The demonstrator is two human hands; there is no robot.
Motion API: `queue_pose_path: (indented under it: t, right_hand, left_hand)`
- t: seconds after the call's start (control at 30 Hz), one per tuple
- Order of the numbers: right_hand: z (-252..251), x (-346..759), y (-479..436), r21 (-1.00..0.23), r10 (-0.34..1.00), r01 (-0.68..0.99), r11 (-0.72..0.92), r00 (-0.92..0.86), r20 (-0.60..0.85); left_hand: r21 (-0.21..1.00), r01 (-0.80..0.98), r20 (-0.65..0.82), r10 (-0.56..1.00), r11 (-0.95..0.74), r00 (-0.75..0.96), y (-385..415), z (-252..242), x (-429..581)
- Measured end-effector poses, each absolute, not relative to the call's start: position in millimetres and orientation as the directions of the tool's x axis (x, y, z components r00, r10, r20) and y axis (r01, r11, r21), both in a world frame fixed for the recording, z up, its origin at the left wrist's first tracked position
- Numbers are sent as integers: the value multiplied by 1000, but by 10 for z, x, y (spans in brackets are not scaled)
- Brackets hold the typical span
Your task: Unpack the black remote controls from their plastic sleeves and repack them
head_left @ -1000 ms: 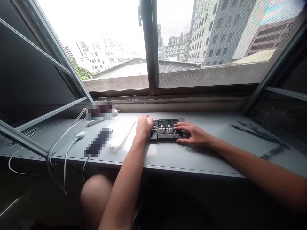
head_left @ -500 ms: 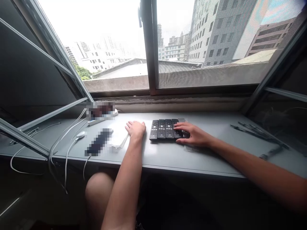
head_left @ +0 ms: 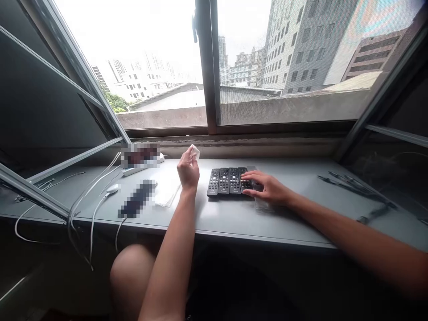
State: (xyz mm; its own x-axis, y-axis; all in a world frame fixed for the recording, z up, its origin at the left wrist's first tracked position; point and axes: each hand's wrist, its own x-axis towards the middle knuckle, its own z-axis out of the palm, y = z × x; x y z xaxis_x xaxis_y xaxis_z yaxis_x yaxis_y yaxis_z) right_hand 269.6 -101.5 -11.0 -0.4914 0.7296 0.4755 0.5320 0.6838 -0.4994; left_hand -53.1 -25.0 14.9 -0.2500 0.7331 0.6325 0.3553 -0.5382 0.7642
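Left hand (head_left: pixel 187 171): you hold it up off the window sill, fingers together, pinching a scrap of white tissue (head_left: pixel 194 152) at the tips. Keep the pinch closed but light so the tissue stays bunched.

Right hand (head_left: pixel 267 189): your fingers curve over the rightmost of four black remote controls (head_left: pixel 224 182); you cannot tell from this view whether they grip it. Keep your palm low and ease off sideways pressure so the row stays square.

Things: the remote controls lie side by side, touching, on the sill; a clear plastic sleeve (head_left: pixel 262 203) lies under your right hand, at the row's right end.

Rest: on the grey window sill (head_left: pixel 214 220), left of the remotes, lie folded white paper (head_left: pixel 166 194), a blurred dark object (head_left: pixel 137 198) and white cables (head_left: pixel 95 214). A blurred power strip (head_left: pixel 140 156) sits against the back, and thin dark rods (head_left: pixel 354 189) lie off to the right.
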Motion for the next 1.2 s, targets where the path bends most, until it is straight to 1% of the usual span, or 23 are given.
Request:
queue_pose_path:
  t: [0.03,0.07,0.1,0.13,0.2,0.3,0.4,0.47,0.57,0.63,0.7,0.83,0.9,0.97,1.03,1.1,1.2]
  right_hand:
    - [-110,2691,-1015,-491,722,530,691,-488,491]
    - [-106,2686,-1020,-482,712,525,701,-489,503]
    - [-96,2679,-1030,-473,698,515,715,-496,515]
    - [-81,2668,-1045,-462,680,500,733,-509,527]
    - [-39,2634,-1091,-431,634,464,773,-544,550]
    - [24,2557,-1164,-380,584,446,810,-567,581]
    - [44,2485,-1196,-359,570,445,821,-594,568]
    - [32,2460,-1189,-358,554,424,832,-627,548]
    - [5,2448,-1161,-367,532,387,846,-661,530]
    - [-11,2447,-1142,-375,521,367,851,-671,528]
    - [-23,2446,-1125,-387,516,347,854,-655,552]
    - [-30,2464,-1101,-413,555,371,832,-527,644]
    - [-18,2479,-1102,-428,584,403,809,-463,667]
    - [5,2485,-1120,-448,604,418,790,-408,684]
    - [28,2479,-1153,-473,619,421,774,-344,706]
    - [42,2466,-1188,-505,642,436,745,-264,720]
    - [44,2456,-1220,-556,689,477,680,-158,707]
  left_hand:
    - [817,169,576,774,-551,-262,-236,170,-501]
    - [853,-22,501,830,-521,-244,-229,190,-465]
    - [869,-194,422,886,-456,-191,-233,210,-425]
    - [868,-327,356,928,-373,-112,-250,230,-385]
    - [853,-469,288,956,-228,60,-323,265,-312]
    - [854,-515,258,921,-77,290,-477,294,-236]
    - [876,-479,218,840,56,497,-582,277,-207]
    - [893,-434,183,787,117,589,-603,244,-213]
    - [909,-386,157,732,155,663,-590,185,-248]
    - [906,-400,178,730,140,659,-577,164,-273]
    - [890,-446,214,778,94,591,-568,174,-288]
    - [861,-506,220,931,-46,290,-546,271,-299]
    - [844,-527,216,963,-102,160,-508,314,-313]
    - [815,-563,216,974,-138,73,-450,326,-340]
    - [801,-579,190,982,-150,9,-387,312,-373]
    - [825,-546,149,988,-142,-31,-342,291,-401]
    - [861,-493,138,990,-126,-12,-343,289,-410]
